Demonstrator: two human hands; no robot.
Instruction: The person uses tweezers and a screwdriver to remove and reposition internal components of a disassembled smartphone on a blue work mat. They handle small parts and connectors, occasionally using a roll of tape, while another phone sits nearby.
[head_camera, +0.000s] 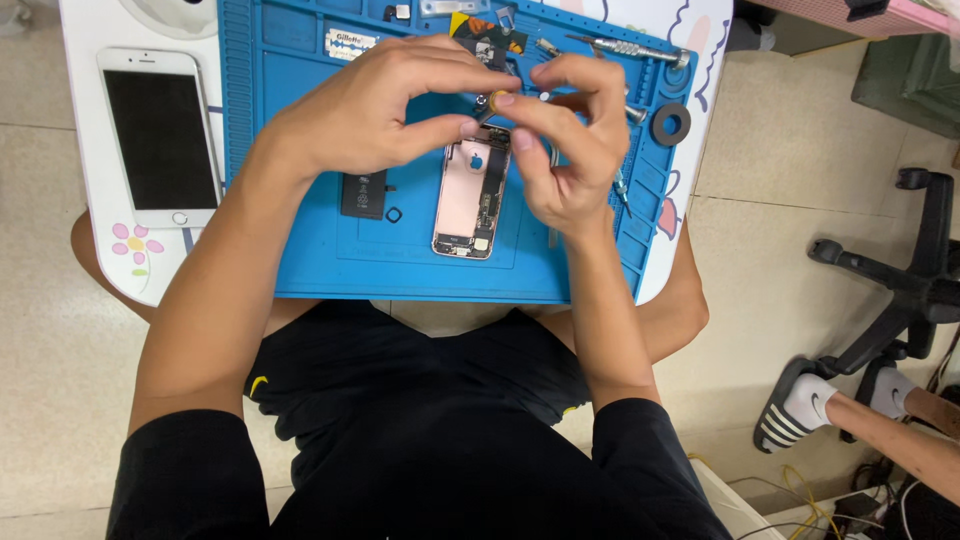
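White smartphone (160, 135) lies face-up, well left of the blue repair mat (290, 250). Left hand (370, 105) and right hand (570, 140) pinch one small part (487, 103) together above the opened phone chassis (470, 195), keeping it over the mat.

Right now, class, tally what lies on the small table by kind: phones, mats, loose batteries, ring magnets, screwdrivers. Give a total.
Phones: 2, the white phone and the opened pink phone body
Blue mat: 1
Black battery: 1
Black ring: 1
Metal screwdriver: 1
Total: 6
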